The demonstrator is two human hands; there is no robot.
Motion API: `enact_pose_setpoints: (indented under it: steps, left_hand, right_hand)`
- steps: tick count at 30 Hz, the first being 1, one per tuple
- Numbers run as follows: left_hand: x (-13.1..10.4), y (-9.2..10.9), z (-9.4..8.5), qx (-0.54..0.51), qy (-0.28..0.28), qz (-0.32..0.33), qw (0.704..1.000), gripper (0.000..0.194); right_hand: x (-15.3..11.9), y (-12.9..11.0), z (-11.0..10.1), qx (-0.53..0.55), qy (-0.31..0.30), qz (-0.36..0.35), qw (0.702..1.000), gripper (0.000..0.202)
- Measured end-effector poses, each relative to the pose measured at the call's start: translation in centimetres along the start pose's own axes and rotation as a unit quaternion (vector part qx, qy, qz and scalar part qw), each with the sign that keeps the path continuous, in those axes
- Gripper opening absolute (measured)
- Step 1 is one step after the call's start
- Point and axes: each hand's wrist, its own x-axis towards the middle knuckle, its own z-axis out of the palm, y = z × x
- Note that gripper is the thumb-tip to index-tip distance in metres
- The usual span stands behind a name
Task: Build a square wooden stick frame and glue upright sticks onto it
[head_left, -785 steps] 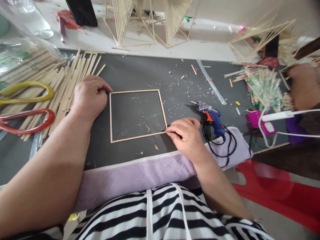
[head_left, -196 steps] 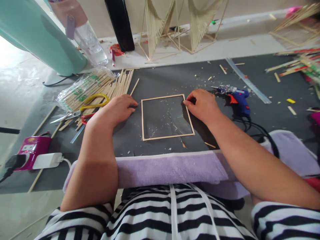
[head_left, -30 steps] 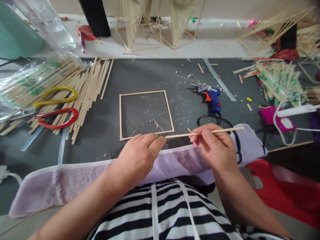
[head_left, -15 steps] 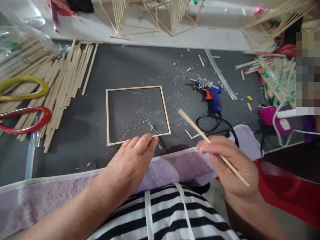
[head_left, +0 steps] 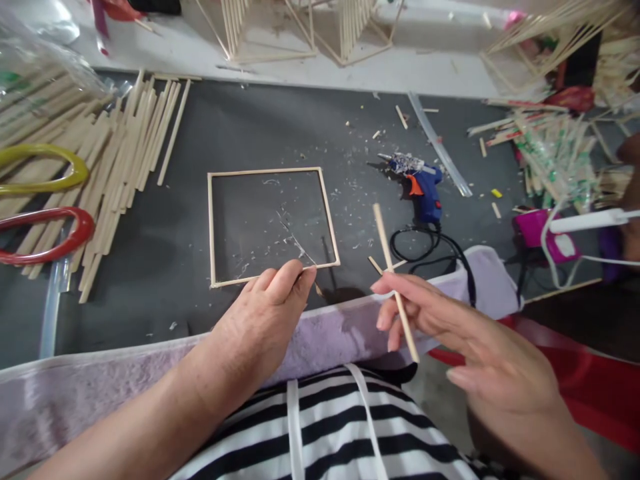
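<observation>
A rectangular frame of thin wooden sticks (head_left: pixel 265 171) lies on the dark table, and my left hand (head_left: pixel 267 303) is closed on its near side. In my right hand (head_left: pixel 450 327) a single wooden stick (head_left: pixel 384 233) is held between the fingers, with the thumb apart from it. The stick slants up and away, its far end above the table to the right of the frame. Beyond it lies a blue glue gun (head_left: pixel 426 193) with an orange trigger, its cord coiled near my right hand.
Many loose wooden sticks (head_left: pixel 113 180) lie at the left, beside yellow-handled and red-handled scissors (head_left: pixel 83 227). A clear glue stick (head_left: pixel 440 147) lies behind the glue gun. Stick structures (head_left: pixel 350 33) stand on the white surface at the back. A magenta power adapter (head_left: pixel 535 230) sits at the right.
My right hand has turned and its thumb has come away from the stick, which now stands steeper in the view. My left hand stays on the frame.
</observation>
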Motion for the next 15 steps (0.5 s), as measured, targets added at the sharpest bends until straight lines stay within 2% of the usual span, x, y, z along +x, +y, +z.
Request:
enact_pose_setpoints:
  steps: [2,4,5,7,9,12,15]
  left_hand:
    - [0.0,0.0,0.0,-0.002,0.001,-0.002,1.0,0.054]
    - [0.1,0.0,-0.1,-0.006,-0.003,-0.004,1.0,0.052]
    - [0.1,0.0,-0.1,-0.007,-0.004,-0.006,1.0,0.051]
    - [0.1,0.0,-0.2,-0.009,-0.006,-0.009,1.0,0.049]
    - [0.2,0.0,-0.3,-0.011,-0.013,-0.013,1.0,0.049]
    - [0.1,0.0,-0.3,-0.015,-0.023,-0.015,1.0,0.049]
    - [-0.1,0.0,-0.2,-0.01,-0.024,-0.016,1.0,0.053]
  right_hand:
    - [0.6,0.7,0.0,0.033,0.035,0.007,0.999,0.043]
    - [1.3,1.7,0.2,0.032,0.094,0.032,0.995,0.014]
    - [1.6,2.2,0.3,0.02,0.125,0.047,0.991,0.007]
    - [1.9,2.9,0.6,-0.028,0.171,0.057,0.983,0.013]
    - [1.9,3.2,0.8,-0.121,0.197,0.043,0.972,0.032]
    - [1.3,3.1,1.0,-0.283,0.229,-0.008,0.931,0.045]
    - [0.8,2.9,0.8,-0.355,0.228,-0.062,0.905,0.049]
